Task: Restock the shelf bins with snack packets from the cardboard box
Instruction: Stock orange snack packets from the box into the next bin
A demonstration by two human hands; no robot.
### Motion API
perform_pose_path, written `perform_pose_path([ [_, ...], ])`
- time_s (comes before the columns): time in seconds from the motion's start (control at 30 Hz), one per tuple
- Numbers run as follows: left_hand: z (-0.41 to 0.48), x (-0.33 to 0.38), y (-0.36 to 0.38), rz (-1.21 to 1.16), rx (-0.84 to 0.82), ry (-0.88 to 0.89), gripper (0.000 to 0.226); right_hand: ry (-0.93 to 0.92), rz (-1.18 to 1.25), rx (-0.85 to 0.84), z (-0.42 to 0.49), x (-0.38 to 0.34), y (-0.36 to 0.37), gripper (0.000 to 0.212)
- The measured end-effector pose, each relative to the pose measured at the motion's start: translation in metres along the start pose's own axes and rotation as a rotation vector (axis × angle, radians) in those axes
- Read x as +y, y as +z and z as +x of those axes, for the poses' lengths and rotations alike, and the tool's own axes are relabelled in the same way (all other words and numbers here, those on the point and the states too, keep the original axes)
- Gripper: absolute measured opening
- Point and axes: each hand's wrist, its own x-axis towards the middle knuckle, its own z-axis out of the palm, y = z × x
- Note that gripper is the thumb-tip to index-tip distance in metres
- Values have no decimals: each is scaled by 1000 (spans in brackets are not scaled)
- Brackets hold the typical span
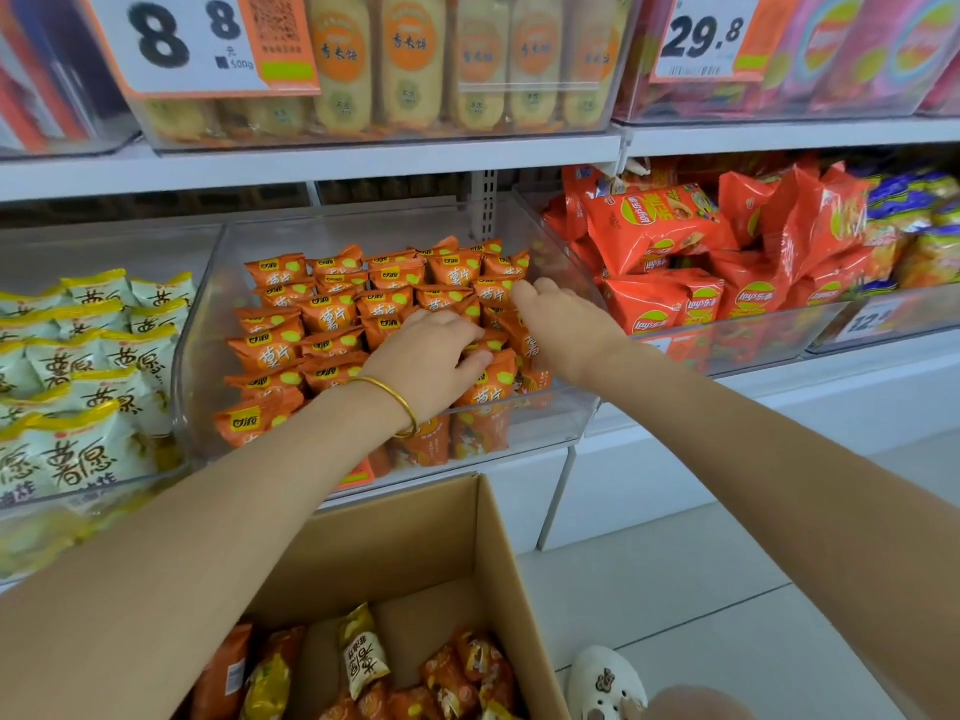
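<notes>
Orange snack packets (332,314) sit in the middle shelf bin (202,324), left hand (431,356) grasping one, right hand (561,324) straight-fingered against the right row; judged light, soft, slippery, best pinched at crimped ends.

Two bare arms reach into a clear plastic shelf bin (556,418) packed with rows of small orange snack packets (327,310). The left hand (434,362), a gold bangle (397,402) on its wrist, lies over the front packets, fingers bent down among them; any grip is hidden. The right hand (563,324) rests flat on packets by the bin's right wall. Below stands an open brown cardboard box (415,543) holding loose orange and yellow packets (447,672).
</notes>
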Motion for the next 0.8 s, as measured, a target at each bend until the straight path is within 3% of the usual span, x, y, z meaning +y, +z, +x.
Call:
perform_pose_path([
  [0.13, -26, 9, -13, 4, 212, 79, 38, 32, 34, 85, -20, 7, -11, 62],
  [0.23, -81, 13, -21, -63, 388, 201, 35, 23, 156, 247, -60, -3, -22, 53],
  [0.33, -157, 1, 0, -111, 259, 207, 31, -75, 397, 323, -116, -43, -18, 46],
  [0.47, -242, -42, 43, -76, -96, 48, 38, -184, 468, -95, -158, -112, 34, 40],
  [0.53, -266, -65, 56, -31, -196, -18, 37, -202, 453, -267, -158, -138, 70, 36],
  [0.63, -277, -86, 66, -16, -241, -92, 24, -159, 424, -360, -149, -167, 126, 32],
  [0.8, -276, -96, 89, -97, -275, -148, 26, 89, 380, -392, -158, -200, 230, 37],
])
